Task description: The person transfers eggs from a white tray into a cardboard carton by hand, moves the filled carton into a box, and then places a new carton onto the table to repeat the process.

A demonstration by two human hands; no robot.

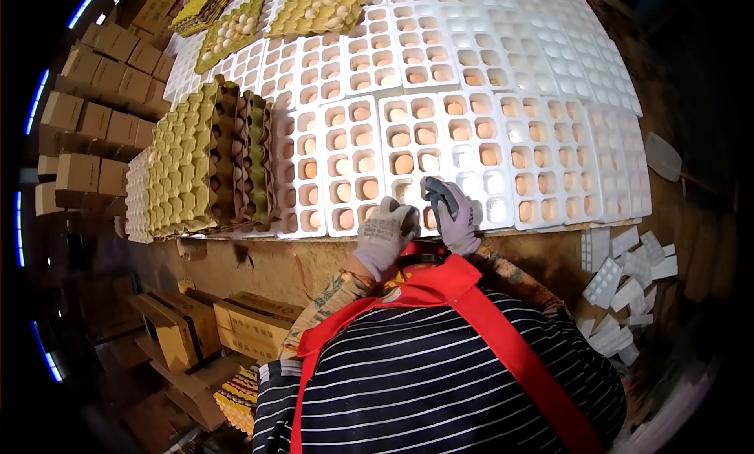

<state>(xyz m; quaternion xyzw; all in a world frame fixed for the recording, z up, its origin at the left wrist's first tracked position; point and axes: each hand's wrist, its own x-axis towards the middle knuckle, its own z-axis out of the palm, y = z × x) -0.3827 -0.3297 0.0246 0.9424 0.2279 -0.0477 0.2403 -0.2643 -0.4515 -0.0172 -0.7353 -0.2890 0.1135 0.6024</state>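
Observation:
White foam trays [380, 132] with square cells lie side by side on the table, many cells holding pale brown eggs [403, 164]. My left hand [386, 228], in a white glove with grey fingertips, is over the front edge of a middle tray, fingers curled. Close beside it on the right, my right hand [453, 214] wears the same kind of glove and has its fingers bent together above the neighbouring cells. Whatever either hand holds, if anything, is hidden by the fingers. Some cells just right of my right hand look empty.
Stacked egg cartons [181, 163] stand at the table's left front. Further cartons with eggs [323, 6] rest on the trays behind. Cardboard boxes [255, 328] sit below left, with more stacked far left. White foam pieces [628, 277] lie on the floor at right.

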